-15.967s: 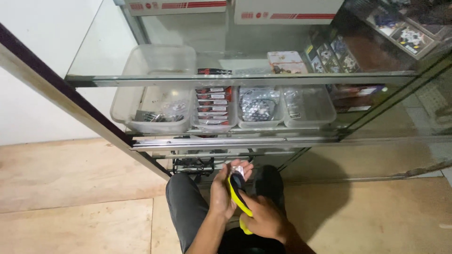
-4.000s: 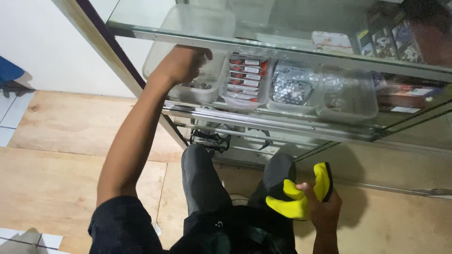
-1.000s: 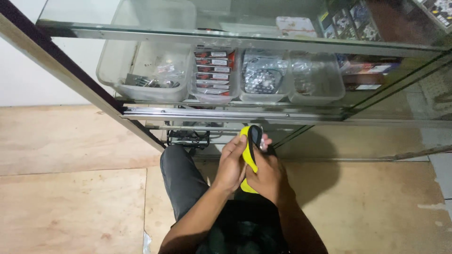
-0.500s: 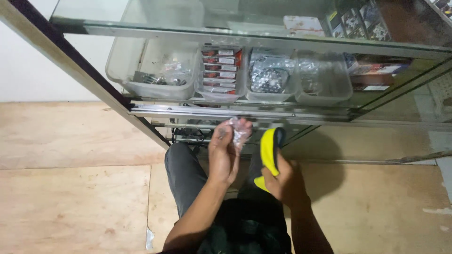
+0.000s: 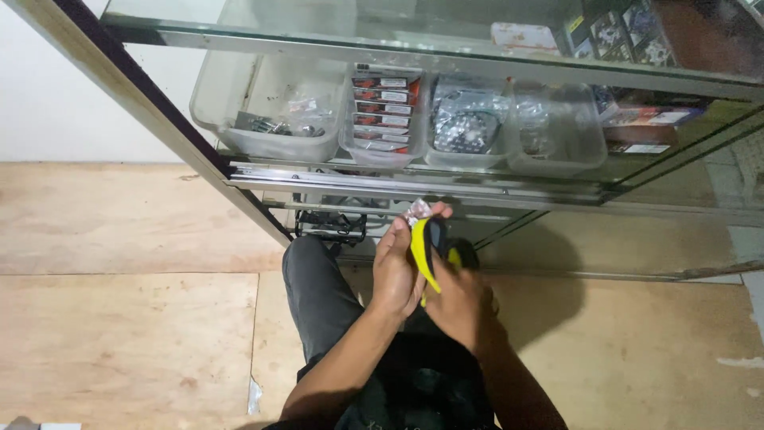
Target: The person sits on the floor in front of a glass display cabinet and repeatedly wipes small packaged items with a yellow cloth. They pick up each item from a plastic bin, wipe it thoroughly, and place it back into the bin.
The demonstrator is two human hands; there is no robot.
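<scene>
Head view, left hand pinching small packet, right hand gripping yellow part

Floor: pale plywood sheets, seams visible, scuffed and stained in places. Wall: plain white, at upper left, meeting the floor. Cabinet: glass display case with a dark, metal-edged frame running diagonally, and aluminium sliding rails along its lower front. Glass shelf: carried packets and boxes above. Lower shelf: held four clear plastic tubs side by side, filled with small hardware, bagged parts and stacked red-and-white boxes. Light: even, indoor, with a soft shadow on the floor at right.
</scene>
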